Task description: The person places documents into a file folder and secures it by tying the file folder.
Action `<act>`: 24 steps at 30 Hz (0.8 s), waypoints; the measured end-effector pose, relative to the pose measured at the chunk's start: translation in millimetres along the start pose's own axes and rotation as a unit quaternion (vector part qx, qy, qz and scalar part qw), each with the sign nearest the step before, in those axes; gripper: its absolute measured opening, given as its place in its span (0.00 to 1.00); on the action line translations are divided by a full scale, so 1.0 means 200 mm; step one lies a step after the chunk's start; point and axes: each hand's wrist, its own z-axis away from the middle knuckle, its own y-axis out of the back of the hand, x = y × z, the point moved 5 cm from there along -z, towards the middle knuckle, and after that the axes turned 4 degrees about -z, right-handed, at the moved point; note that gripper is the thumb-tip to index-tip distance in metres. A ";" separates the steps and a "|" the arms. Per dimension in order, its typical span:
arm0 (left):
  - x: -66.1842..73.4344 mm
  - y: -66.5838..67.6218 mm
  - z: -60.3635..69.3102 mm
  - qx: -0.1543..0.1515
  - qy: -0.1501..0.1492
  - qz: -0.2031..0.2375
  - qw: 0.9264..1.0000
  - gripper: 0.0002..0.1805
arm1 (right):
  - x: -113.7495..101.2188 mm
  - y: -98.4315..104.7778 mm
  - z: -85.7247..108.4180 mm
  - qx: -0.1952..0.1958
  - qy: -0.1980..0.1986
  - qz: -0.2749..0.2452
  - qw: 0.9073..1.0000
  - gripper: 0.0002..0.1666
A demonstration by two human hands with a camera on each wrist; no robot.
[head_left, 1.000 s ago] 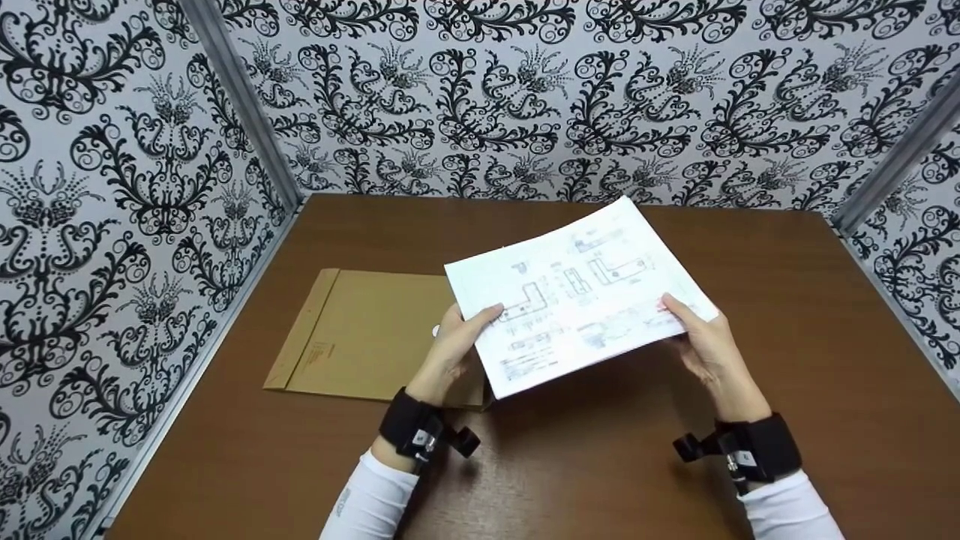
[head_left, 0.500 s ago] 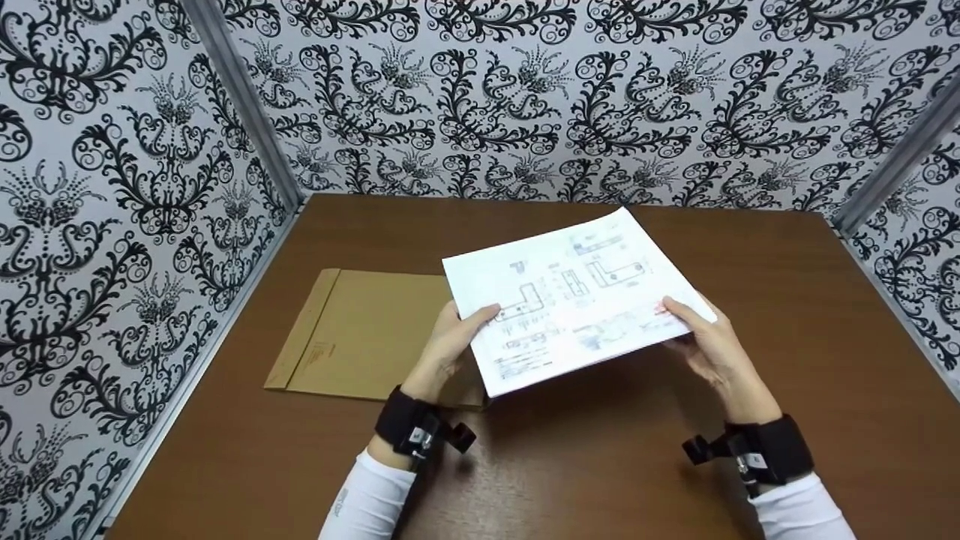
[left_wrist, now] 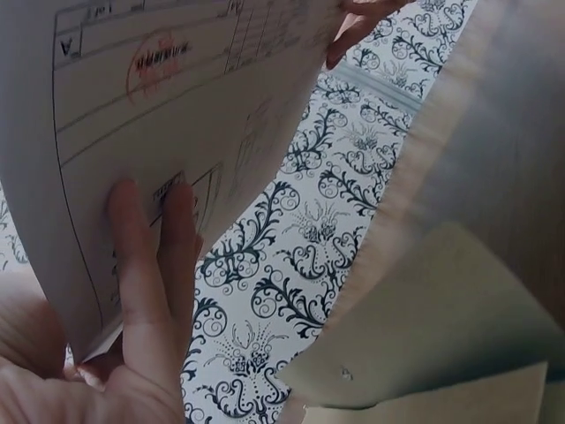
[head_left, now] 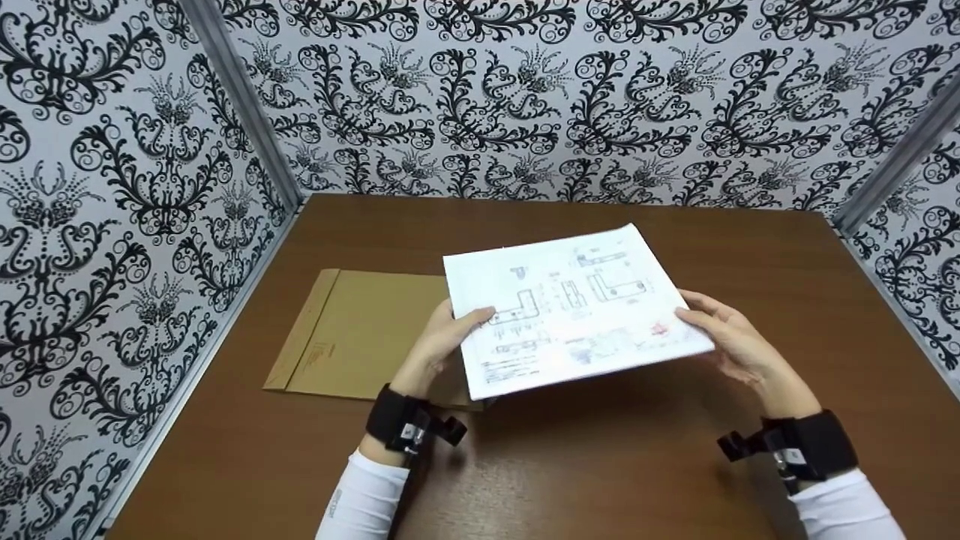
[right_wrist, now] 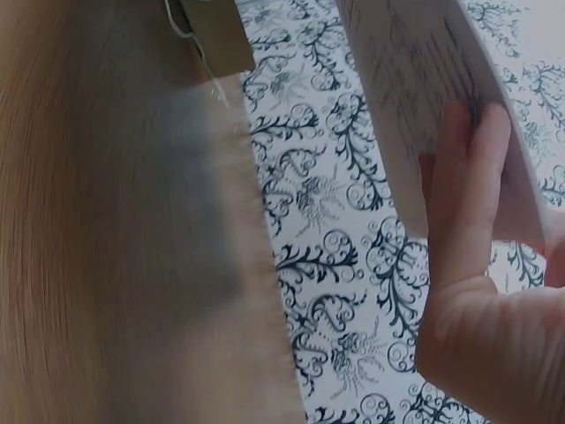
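Observation:
In the head view, a stack of white paper sheets [head_left: 555, 322] printed with technical drawings is held tilted above the table. My left hand [head_left: 439, 341] grips its left edge, thumb on top. At the right edge, my right hand [head_left: 735, 341] pinches the stack with the thumb on the printed face and fingers beneath. The left wrist view shows the underside of the sheets [left_wrist: 177, 106], printed too and bearing a red stamp, with fingers lying along it. From the right wrist, two fingers [right_wrist: 477, 185] press against the back of the stack.
A brown kraft envelope [head_left: 367, 330] lies on the wooden table [head_left: 585, 465] to the left, partly covered by the sheets and left hand. A string hangs by the envelope [right_wrist: 221, 35] in the right wrist view. Patterned wall panels [head_left: 525, 97] stand behind and at both sides.
The far edge of the stack has tipped down and the sheets lie flatter. My right hand has shifted to the right, uncovering a red stamp; my left hand has moved slightly left.

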 end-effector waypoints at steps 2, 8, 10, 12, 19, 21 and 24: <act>0.00 0.00 0.00 -0.012 0.003 -0.001 1.000 0.21 | 0.00 0.02 0.00 -0.020 -0.008 0.008 1.000 0.19; -0.02 -0.01 0.00 -0.052 0.009 0.002 0.999 0.21 | -0.01 0.05 -0.01 -0.052 -0.039 0.024 0.998 0.18; -0.02 -0.01 0.00 -0.062 0.007 -0.005 0.998 0.20 | 0.00 0.05 -0.01 -0.056 -0.050 0.041 0.996 0.16; -0.02 -0.01 0.01 -0.070 0.008 -0.010 0.997 0.20 | 0.00 0.05 -0.02 -0.056 -0.058 0.058 0.995 0.15; -0.02 -0.03 0.00 -0.123 0.001 -0.013 0.992 0.19 | 0.04 0.03 -0.03 -0.087 -0.069 0.059 0.992 0.15; -0.02 -0.04 0.00 -0.142 -0.006 -0.008 0.990 0.19 | 0.06 0.02 -0.04 -0.091 -0.070 0.063 0.991 0.16; -0.03 -0.04 0.00 -0.156 -0.007 -0.005 0.988 0.19 | 0.07 0.00 -0.05 -0.086 -0.074 0.075 0.991 0.16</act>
